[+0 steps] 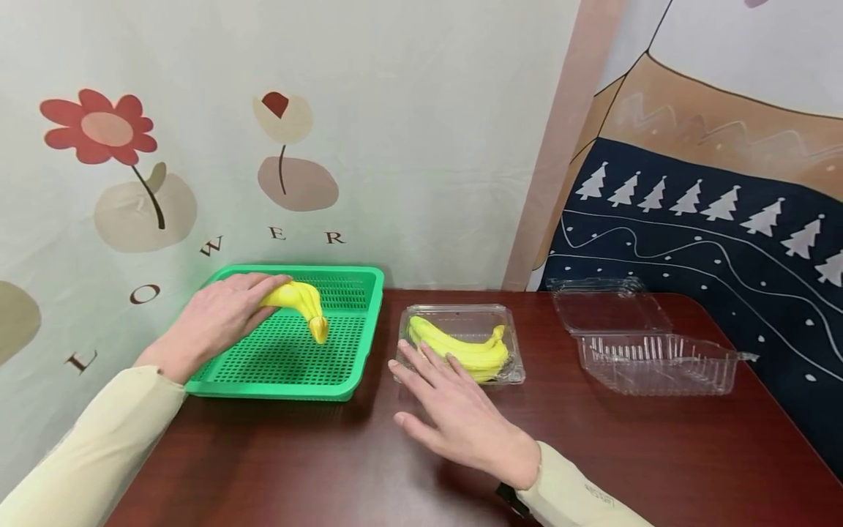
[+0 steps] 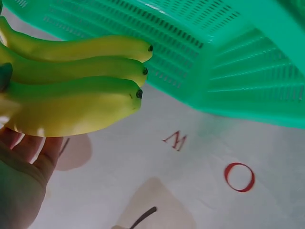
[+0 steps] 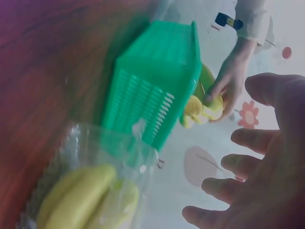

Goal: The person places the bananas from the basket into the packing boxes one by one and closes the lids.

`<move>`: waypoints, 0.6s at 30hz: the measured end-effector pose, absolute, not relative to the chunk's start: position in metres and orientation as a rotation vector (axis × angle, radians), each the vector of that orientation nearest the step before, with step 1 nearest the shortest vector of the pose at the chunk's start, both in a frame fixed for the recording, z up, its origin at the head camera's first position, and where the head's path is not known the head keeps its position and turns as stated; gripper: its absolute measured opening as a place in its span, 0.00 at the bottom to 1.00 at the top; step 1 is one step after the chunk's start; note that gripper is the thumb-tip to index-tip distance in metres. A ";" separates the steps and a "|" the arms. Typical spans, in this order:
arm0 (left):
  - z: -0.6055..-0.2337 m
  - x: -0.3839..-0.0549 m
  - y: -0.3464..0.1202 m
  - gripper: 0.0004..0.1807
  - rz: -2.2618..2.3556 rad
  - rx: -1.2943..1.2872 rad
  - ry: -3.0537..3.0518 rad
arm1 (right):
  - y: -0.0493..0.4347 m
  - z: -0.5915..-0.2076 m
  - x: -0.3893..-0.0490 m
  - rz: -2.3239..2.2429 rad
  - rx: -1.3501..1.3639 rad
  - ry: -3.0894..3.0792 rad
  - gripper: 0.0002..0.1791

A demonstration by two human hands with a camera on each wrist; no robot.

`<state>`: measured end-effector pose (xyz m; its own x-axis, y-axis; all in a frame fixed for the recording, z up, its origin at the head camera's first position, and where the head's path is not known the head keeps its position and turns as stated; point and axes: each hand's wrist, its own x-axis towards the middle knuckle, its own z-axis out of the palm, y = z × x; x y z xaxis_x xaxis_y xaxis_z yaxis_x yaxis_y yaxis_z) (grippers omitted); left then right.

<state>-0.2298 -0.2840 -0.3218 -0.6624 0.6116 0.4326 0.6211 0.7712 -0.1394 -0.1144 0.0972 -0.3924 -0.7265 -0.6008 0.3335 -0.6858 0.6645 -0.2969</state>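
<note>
My left hand point(image 1: 227, 316) grips a bunch of yellow bananas point(image 1: 299, 298) over the green basket point(image 1: 276, 391). In the left wrist view the bananas point(image 2: 81, 102) point their dark tips toward the basket wall, the fingers curled around their side. My right hand point(image 1: 457, 413) is held out with fingers spread, holding nothing, close in front of a clear plastic box point(image 1: 454, 315). Inside that box lies another bunch of bananas point(image 1: 470, 355). The right wrist view shows the spread right hand point(image 3: 257, 157) beside the box point(image 3: 78, 138) and its bananas point(image 3: 81, 195).
An open clear clamshell box point(image 1: 658, 366) stands at the right of the brown table point(image 1: 316, 468), its lid point(image 1: 609, 307) folded back. Behind the table hang a pale flower-print cloth point(image 1: 421, 146) and a dark cloth with white trees point(image 1: 691, 241).
</note>
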 end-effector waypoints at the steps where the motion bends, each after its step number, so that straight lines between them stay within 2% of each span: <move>1: -0.320 -0.228 -0.282 0.32 -0.035 -0.910 -2.506 | 0.101 -0.391 -0.114 0.601 1.037 -2.662 0.35; 8: -0.309 -0.215 -0.258 0.36 -0.075 -0.874 -2.444 | 0.130 -0.378 -0.110 0.602 0.963 -2.615 0.35; 18: -0.298 -0.200 -0.214 0.35 -0.149 -0.911 -2.383 | 0.179 -0.366 -0.101 0.550 0.811 -2.599 0.37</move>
